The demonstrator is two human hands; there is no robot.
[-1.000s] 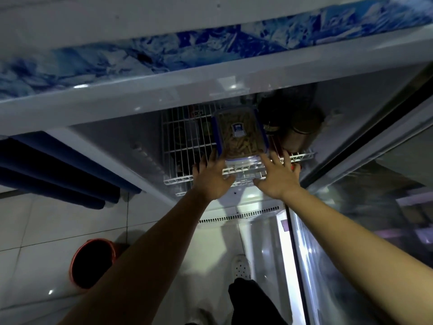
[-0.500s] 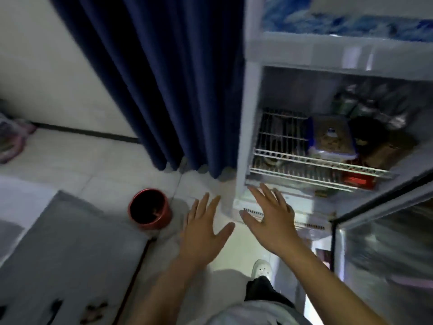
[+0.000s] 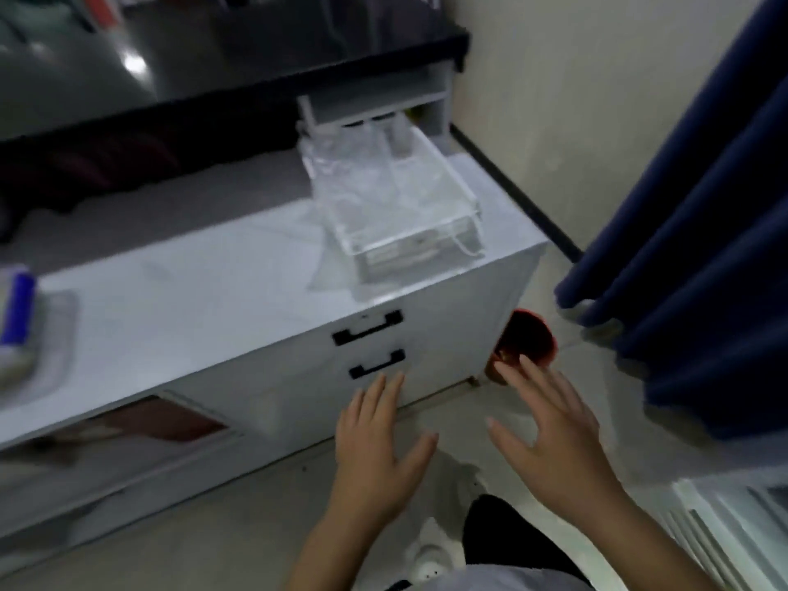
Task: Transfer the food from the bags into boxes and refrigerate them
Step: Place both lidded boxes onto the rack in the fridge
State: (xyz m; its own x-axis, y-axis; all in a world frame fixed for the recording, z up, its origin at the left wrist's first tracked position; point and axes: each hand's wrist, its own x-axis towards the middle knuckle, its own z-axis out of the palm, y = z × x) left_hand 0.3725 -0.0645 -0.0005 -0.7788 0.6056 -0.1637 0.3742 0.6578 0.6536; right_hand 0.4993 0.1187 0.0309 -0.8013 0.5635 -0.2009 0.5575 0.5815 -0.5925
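Both hands empty, fingers spread wide, palms down, nothing gripped. Left hand [image 3: 379, 452] hangs in front of the white cabinet [image 3: 447, 334], fingertips just under the lower of its two black drawer handles [image 3: 377, 368], not touching it. Right hand [image 3: 550, 437] hovers over the tiled floor [image 3: 213, 522], apart from the left, fingertips near a red bucket [image 3: 531, 334] that sits on the floor at the cabinet's right corner. On the white counter [image 3: 192, 300], at its right end, a clear plastic box [image 3: 405, 206] with crumpled clear bags [image 3: 341, 172] in and beside it; contents too blurred to tell. At the counter's far left edge, a tray with something blue on it, cut off. Dark blue curtain [image 3: 703, 206] on the right. Black glossy top [image 3: 213, 49] behind the counter. My shoe and dark trouser leg below.
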